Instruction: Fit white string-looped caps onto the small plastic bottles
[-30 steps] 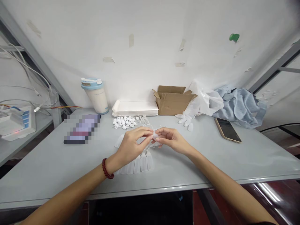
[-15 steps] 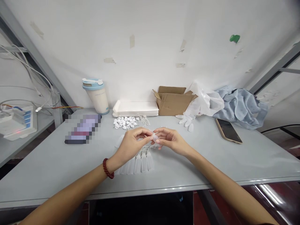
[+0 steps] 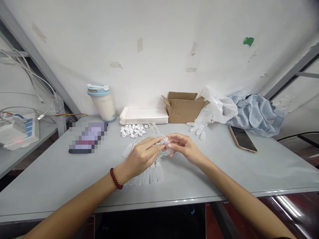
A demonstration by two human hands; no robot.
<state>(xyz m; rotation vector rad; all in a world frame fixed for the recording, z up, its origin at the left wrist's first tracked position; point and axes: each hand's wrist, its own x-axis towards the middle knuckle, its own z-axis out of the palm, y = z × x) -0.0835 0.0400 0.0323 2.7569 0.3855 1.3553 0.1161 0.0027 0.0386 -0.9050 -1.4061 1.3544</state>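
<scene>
My right hand (image 3: 183, 146) pinches a small translucent white piece (image 3: 168, 145) between thumb and fingers, above the middle of the table. At its left side, my left hand (image 3: 144, 154) has its fingertips against the piece's upper end, near a thin white cord. Beneath and in front of my left hand, several frosted flat bottles with cords (image 3: 153, 174) lie side by side, some partly hidden. Behind my hands lie a pile of small white caps (image 3: 132, 130) and some looped white cords (image 3: 153, 128). Several loose translucent pieces (image 3: 202, 135) rest further right.
On the grey table (image 3: 211, 176) stand a cup (image 3: 103, 104), a stack of white trays (image 3: 144, 115) and an open cardboard box (image 3: 184, 111). A plastic bag (image 3: 221, 108), blue cloth (image 3: 256, 114) and phone (image 3: 243, 138) are at right. A blurred-out device (image 3: 89, 137) lies left.
My left hand has shifted slightly, its fingers straighter and its back turned more upward. The translucent piece now shows more fully in my right hand.
</scene>
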